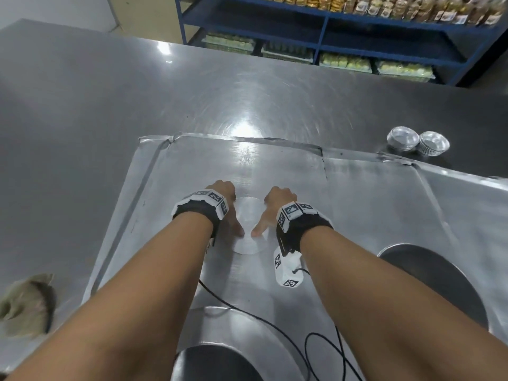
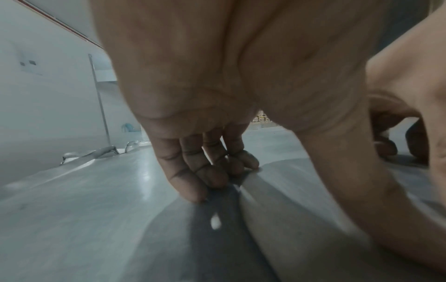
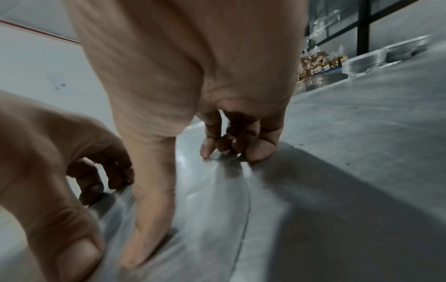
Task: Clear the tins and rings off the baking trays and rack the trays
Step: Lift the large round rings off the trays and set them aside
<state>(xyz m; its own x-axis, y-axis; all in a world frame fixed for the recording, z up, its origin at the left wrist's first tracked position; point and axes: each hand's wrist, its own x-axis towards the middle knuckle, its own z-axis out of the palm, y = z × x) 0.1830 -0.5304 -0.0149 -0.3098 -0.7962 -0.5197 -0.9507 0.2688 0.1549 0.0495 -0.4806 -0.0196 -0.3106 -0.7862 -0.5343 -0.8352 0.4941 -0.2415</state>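
Note:
A flat round metal disc (image 1: 248, 215) lies on the left baking tray (image 1: 176, 171). My left hand (image 1: 233, 213) holds the disc's left side, with its fingers (image 2: 205, 171) at the rim and its thumb on the top face. My right hand (image 1: 268, 213) holds the right side, its fingertips (image 3: 229, 148) curled onto the far edge and its thumb pressed onto the disc (image 3: 205, 200). In the right wrist view the left hand (image 3: 72, 152) hooks its fingers at the disc's edge. A second tray (image 1: 371, 204) adjoins on the right.
Two stacks of small shiny tins (image 1: 417, 141) stand on the steel table beyond the right tray. Large dark round pans sit at the right (image 1: 439, 284) and near me (image 1: 220, 364). A crumpled cloth (image 1: 27, 303) lies at the left. Blue shelving (image 1: 330, 23) stands behind.

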